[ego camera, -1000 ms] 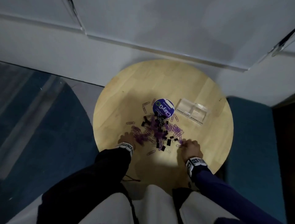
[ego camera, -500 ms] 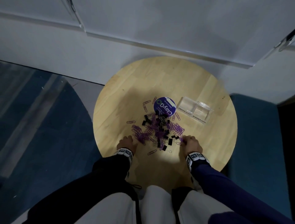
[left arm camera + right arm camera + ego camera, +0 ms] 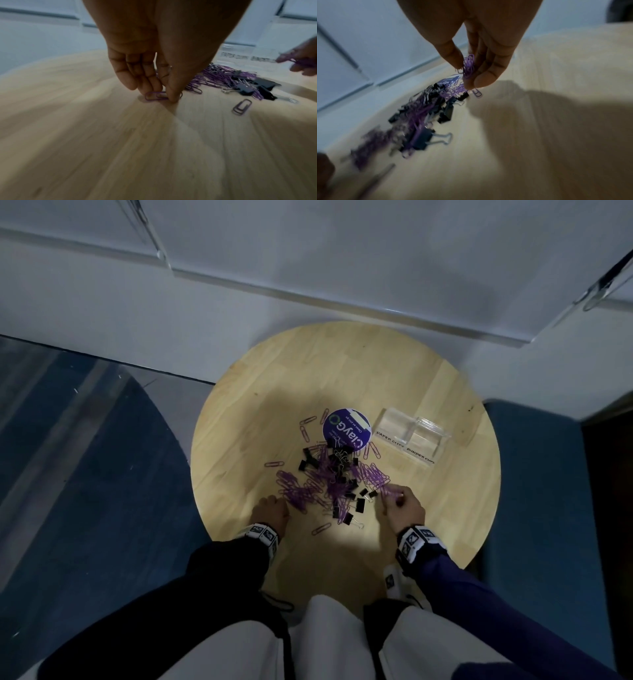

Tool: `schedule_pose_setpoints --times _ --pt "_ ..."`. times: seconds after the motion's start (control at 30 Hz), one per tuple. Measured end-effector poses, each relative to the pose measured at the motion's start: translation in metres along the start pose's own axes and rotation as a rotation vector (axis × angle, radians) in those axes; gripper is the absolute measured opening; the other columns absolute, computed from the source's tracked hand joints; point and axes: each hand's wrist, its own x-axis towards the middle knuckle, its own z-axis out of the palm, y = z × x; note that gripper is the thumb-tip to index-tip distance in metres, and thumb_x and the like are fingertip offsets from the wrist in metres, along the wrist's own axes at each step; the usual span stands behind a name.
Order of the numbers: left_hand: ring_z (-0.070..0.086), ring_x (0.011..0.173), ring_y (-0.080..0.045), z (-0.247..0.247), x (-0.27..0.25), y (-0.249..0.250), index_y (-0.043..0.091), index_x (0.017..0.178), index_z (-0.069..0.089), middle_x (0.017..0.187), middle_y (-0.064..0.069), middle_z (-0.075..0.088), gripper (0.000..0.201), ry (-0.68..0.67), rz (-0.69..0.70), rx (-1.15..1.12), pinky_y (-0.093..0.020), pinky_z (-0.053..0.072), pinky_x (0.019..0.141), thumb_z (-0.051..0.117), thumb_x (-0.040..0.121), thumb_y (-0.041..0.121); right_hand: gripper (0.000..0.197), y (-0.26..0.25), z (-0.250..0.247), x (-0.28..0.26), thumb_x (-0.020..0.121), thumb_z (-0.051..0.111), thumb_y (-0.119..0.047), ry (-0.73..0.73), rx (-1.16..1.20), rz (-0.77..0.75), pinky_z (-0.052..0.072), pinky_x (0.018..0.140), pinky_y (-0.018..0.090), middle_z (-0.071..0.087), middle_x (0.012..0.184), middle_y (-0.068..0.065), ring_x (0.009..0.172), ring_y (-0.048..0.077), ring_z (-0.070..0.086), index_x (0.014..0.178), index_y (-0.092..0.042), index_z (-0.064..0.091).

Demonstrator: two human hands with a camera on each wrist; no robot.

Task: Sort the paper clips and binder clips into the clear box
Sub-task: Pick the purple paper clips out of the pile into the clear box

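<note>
Now the right hand (image 3: 477, 56) is pinching a bunch of purple paper clips (image 3: 468, 66); the left hand (image 3: 149, 65) is pinching one clip (image 3: 155, 95) off the surface (image 3: 445, 508). One clear box (image 3: 412, 434) is sitting apart.

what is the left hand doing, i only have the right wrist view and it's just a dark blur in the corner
Observer: The left hand is pinching one purple paper clip flat on the table, at the near left edge of the pile.
Operator: ok and where's the box, can't see it here
Observer: The clear box sits past the right hand, beside a round purple lid. Both compartments look empty.
Operator: which side takes paper clips
Observer: The left compartment is labelled paper clips, the right one binder clips.
</note>
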Motion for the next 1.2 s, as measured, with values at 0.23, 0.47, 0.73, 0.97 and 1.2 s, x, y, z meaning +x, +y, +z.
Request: schedule_pose_setpoints --times 0.23,0.47,0.73,0.97,1.2 --pt "0.058 0.101 -0.034 -0.013 -0.003 -0.001 0.009 0.126 0.053 0.127 -0.016 0.046 0.031 0.179 0.039 -0.281 -0.033 0.045 0.082 0.039 0.100 0.016 0.017 -0.009 -0.004 0.000 0.082 0.039 -0.023 -0.303 0.589 0.434 0.025 0.036 0.016 0.043 0.054 0.000 0.038 0.014 0.037 0.077 -0.015 0.053" --pt "0.061 0.101 -0.036 -0.033 0.015 0.017 0.007 0.126 0.048 0.116 -0.018 0.061 0.035 0.187 -0.050 -0.304 -0.040 0.048 0.088 0.037 0.098 0.024 0.041 -0.022 0.011 -0.016 0.100 0.042 -0.043 -0.294 0.196 0.311 0.041 0.037 0.020 0.040 0.046 -0.001 0.035 0.014 0.036 0.071 -0.018 0.053" --pt "0.047 0.121 -0.040 -0.030 0.026 0.036 0.006 0.130 0.042 0.131 -0.020 0.045 0.050 0.086 0.087 -0.007 -0.045 0.045 0.089 0.056 0.091 0.034 0.018 -0.021 0.032 -0.028 0.099 0.043 -0.017 -0.301 -0.056 0.089 0.044 0.052 0.016 0.059 0.087 -0.002 0.064 0.008 0.052 0.097 -0.017 0.061" --pt "0.037 0.131 -0.039 -0.029 0.021 0.035 0.004 0.138 0.039 0.146 -0.021 0.030 0.055 0.012 0.080 0.021 -0.047 0.043 0.096 0.059 0.090 0.021 0.008 -0.021 0.043 -0.028 0.083 0.065 -0.023 -0.227 -0.356 0.109 0.056 0.072 0.029 0.065 0.089 -0.003 0.075 0.014 0.062 0.078 -0.027 0.059" --pt "0.059 0.109 -0.035 -0.039 0.011 0.023 0.012 0.124 0.046 0.125 -0.019 0.056 0.031 0.091 0.033 -0.396 -0.040 0.049 0.089 0.047 0.093 0.017 0.030 -0.026 0.062 -0.024 0.083 0.065 -0.045 -0.137 -0.534 0.039 0.055 0.076 0.032 0.068 0.100 0.001 0.087 0.025 0.065 0.105 -0.025 0.065"
